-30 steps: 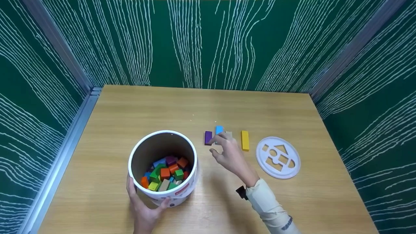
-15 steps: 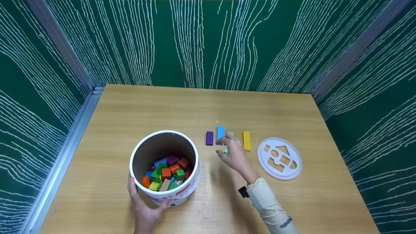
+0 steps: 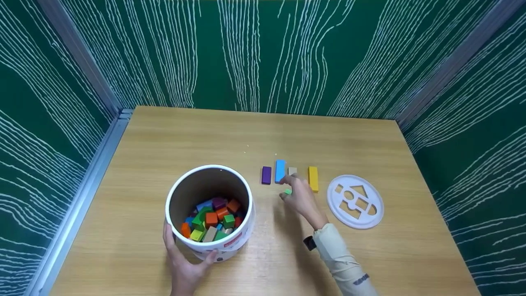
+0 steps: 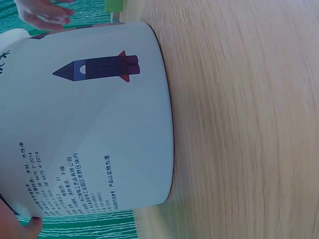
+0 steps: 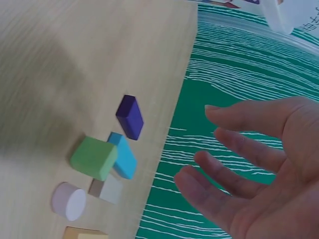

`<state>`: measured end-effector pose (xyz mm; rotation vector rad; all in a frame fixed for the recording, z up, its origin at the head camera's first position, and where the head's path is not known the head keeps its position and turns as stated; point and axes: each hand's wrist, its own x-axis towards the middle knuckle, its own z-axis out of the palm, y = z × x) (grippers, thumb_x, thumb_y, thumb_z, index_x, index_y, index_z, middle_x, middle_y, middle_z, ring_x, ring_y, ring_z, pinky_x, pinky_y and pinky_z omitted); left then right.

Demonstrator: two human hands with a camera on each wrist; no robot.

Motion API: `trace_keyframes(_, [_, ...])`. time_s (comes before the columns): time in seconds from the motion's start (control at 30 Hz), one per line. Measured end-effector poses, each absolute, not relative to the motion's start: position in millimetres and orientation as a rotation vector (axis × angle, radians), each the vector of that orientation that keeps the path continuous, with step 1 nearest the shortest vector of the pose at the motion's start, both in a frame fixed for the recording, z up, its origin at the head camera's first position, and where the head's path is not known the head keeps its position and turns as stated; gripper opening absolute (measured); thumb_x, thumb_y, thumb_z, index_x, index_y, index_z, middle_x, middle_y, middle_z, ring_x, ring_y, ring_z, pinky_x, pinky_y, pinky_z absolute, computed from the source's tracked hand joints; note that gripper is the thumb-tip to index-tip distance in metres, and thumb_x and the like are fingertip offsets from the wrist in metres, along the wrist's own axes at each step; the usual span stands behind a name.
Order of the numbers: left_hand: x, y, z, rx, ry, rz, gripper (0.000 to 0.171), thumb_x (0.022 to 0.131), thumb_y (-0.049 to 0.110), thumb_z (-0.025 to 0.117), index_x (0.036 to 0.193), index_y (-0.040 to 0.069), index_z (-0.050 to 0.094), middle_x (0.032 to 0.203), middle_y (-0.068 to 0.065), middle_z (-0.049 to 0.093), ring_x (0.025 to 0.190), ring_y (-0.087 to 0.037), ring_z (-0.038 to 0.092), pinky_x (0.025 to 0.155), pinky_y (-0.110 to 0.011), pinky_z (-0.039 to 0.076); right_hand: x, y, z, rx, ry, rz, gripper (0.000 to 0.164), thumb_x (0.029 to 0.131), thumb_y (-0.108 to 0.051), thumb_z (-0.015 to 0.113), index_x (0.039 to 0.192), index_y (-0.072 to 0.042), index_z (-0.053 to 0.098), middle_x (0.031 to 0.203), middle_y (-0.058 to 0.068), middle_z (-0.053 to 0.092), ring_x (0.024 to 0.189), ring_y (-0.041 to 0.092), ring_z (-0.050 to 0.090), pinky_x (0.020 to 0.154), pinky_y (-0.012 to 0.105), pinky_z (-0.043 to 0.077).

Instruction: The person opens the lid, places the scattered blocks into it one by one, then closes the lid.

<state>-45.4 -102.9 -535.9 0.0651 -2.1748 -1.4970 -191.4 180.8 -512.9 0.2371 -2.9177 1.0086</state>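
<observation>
a: which step is this?
b: handling the loose blocks (image 3: 280, 170), i'd judge. the right hand (image 3: 303, 198) is empty, fingers loosely bent; the next move calls for not knocking them.
a: and the left hand (image 3: 185, 269)?
b: gripping the bucket (image 3: 207, 183), near left side.
a: the light green block (image 5: 92, 157)?
b: on the table (image 3: 193, 127), below the right hand, right of the bucket.

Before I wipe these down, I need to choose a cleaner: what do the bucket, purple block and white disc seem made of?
Bucket: probably cardboard, printed smooth white outside; inner wall dull brown.
Purple block: likely painted wood, by its even colour and crisp edges.
White disc: perhaps plastic, smooth and uniform, with clean cut-outs.
</observation>
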Motion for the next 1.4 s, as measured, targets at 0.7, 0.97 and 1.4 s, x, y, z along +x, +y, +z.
trace_keyframes(0.7, [-48, -104, -544, 0.084, -2.221, -1.442, 0.114, 0.053, 0.023, 0.083, 0.14, 0.018, 0.01, 0.145, 0.0, 0.012, 0.128, -0.022, 0.019, 0.105, -0.047, 0.021, -197, 189, -544, 0.053, -3.119, 1.093, 0.035, 0.073, 0.004, 0.063, 0.107, -0.001, 0.059, 0.11, 0.014, 0.053, 0.097, 0.027, 0.051, 0.079, 0.033, 0.05])
trace_keyframes(0.97, [-47, -103, -545, 0.048, -2.2, -1.432, 0.117, 0.051, 0.022, 0.084, 0.141, 0.015, 0.009, 0.145, -0.002, 0.012, 0.128, -0.023, 0.019, 0.106, -0.042, 0.021, -196, 195, -554, 0.144, -3.087, 0.989, 0.027, 0.073, 0.007, 0.061, 0.099, 0.004, 0.061, 0.101, 0.015, 0.058, 0.089, 0.024, 0.052, 0.073, 0.032, 0.051])
trace_keyframes(1.4, [-46, -106, -547, 0.077, -2.215, -1.4, 0.118, 0.049, 0.023, 0.085, 0.141, 0.015, 0.01, 0.146, -0.002, 0.013, 0.129, -0.023, 0.019, 0.106, -0.041, 0.021, -197, 193, -563, 0.137, -3.06, 0.98, 0.028, 0.065, 0.016, 0.054, 0.09, 0.008, 0.065, 0.098, 0.017, 0.058, 0.099, 0.03, 0.052, 0.082, 0.036, 0.049])
